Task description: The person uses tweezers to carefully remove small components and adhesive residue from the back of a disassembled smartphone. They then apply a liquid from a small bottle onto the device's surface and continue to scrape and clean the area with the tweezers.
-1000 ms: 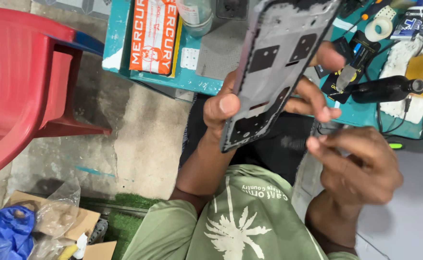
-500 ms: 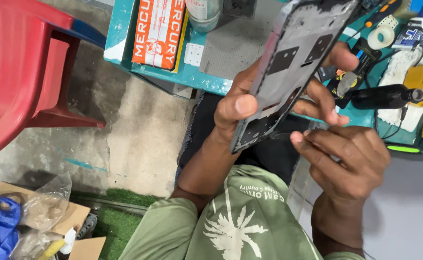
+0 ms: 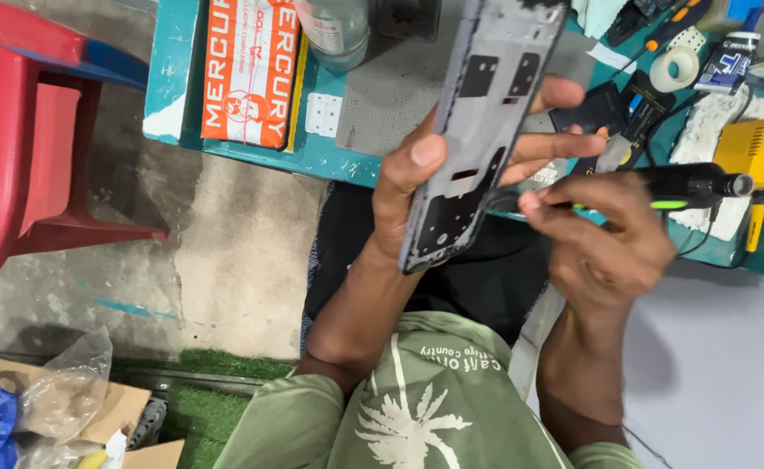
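My left hand (image 3: 406,187) grips a stripped grey phone frame (image 3: 486,104) by its lower half. The frame is tilted, with its inner side and dark cut-outs facing me. My right hand (image 3: 608,252) is just right of the frame's lower edge. Its fingertips pinch a thin dark tool (image 3: 505,201) that reaches to the frame; its kind is too small to tell. Both hands are above my lap, in front of a teal worktable (image 3: 173,78).
On the table are an orange carton (image 3: 247,69), a clear bottle (image 3: 334,30), a grey mat (image 3: 390,95), a tape roll (image 3: 673,68), a black pen-shaped tool (image 3: 690,184) and a yellow box (image 3: 760,152). A red plastic chair (image 3: 26,148) stands left. Cardboard and plastic bags (image 3: 69,399) lie lower left.
My right hand has risen from below the frame to its lower right edge, bringing the thin tool against it. My left hand has kept hold of the frame.
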